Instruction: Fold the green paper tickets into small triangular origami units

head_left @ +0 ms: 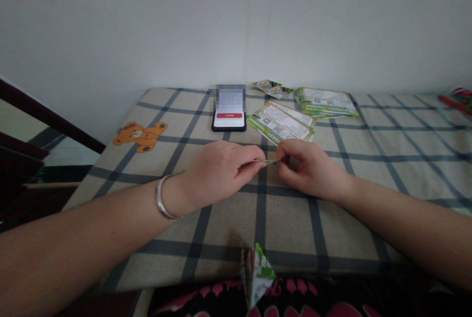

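Where the two hands meet above the middle of the checked cloth (206, 218), a thin folded paper strip (271, 161) is pinched: one end is gripped by the closed fingers of the left hand (217, 169), the other by those of the right hand (309, 167). Bare cloth is left open on both sides and toward the near edge, where a folded paper piece (258, 270) stands. The strip is seen edge-on, green and white. Beyond it, a phone (229, 110), loose flyers (280, 123) and a flyer stack (324, 100) are laid near a pale wall (236, 22).
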Demonstrator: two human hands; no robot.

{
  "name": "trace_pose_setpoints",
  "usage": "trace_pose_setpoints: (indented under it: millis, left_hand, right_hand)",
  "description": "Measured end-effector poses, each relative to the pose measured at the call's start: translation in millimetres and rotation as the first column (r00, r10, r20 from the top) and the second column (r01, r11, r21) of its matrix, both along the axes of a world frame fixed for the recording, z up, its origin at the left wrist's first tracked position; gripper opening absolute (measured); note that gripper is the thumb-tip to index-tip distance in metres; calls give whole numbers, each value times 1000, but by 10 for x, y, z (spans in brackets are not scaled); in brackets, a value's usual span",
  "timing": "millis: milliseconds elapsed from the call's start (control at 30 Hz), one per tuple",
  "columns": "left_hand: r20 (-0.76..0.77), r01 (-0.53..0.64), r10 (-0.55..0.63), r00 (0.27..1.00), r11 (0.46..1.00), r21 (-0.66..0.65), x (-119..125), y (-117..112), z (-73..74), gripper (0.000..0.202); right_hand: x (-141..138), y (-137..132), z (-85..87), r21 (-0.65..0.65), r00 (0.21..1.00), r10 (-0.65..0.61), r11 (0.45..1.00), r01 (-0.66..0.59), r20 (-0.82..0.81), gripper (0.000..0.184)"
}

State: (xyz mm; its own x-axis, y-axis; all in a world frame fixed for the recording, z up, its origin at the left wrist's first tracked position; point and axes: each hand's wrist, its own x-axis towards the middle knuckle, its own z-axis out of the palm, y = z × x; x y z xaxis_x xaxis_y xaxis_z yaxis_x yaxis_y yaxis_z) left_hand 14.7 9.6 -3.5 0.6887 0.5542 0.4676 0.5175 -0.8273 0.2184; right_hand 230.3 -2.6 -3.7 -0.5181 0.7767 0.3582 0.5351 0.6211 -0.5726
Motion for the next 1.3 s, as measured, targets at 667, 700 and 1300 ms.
trace_pose_setpoints:
  millis: [667, 700, 1300]
  left_hand:
    - [-26, -91, 88, 996, 980, -178, 5, 25, 2, 14]
    - [-28, -101, 98, 995, 978, -182, -1, 32, -2, 15]
    - [123, -139, 170, 978, 964, -225, -67, 189, -34, 12]
  right_hand:
    - [-4, 13, -12, -23, 999, -39, 999, 39, 4, 6]
    - [4, 16, -13, -27, 999, -53, 998, 53, -2, 7]
    - [149, 168, -111, -18, 950, -246, 969, 248, -193, 8]
